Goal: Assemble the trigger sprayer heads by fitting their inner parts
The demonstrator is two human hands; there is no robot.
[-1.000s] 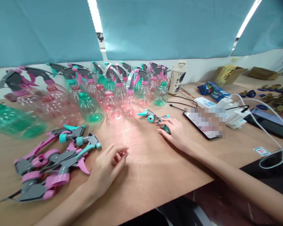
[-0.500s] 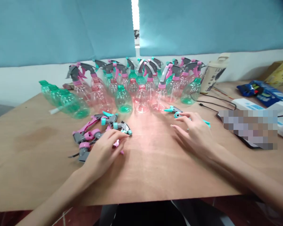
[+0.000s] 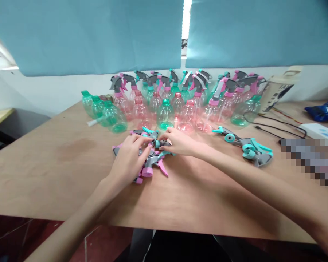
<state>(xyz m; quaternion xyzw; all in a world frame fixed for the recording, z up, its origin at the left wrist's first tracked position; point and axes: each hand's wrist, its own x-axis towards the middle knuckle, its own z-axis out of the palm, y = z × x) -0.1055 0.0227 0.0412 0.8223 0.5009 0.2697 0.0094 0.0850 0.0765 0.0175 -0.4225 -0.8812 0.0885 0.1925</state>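
Note:
My left hand lies over a pile of pink, grey and teal trigger spray heads, its thumb and fingers apart and touching the heads. My right hand has come in from the right, fingers and thumb closed around a grey and teal spray head at the pile's right side. Below the hands, a pink-collared spray head pokes out. Part of the pile is hidden under my left hand.
Behind the pile stand open-necked bottles, including a green bottle and a pink bottle. Capped spray bottles fill the rows behind. More teal spray heads lie at right, near a black cable and a beige tumbler.
My right hand has left the teal spray heads at right and moved left to the pile, closing on a spray head. My left hand stays at the pile. The view has turned left.

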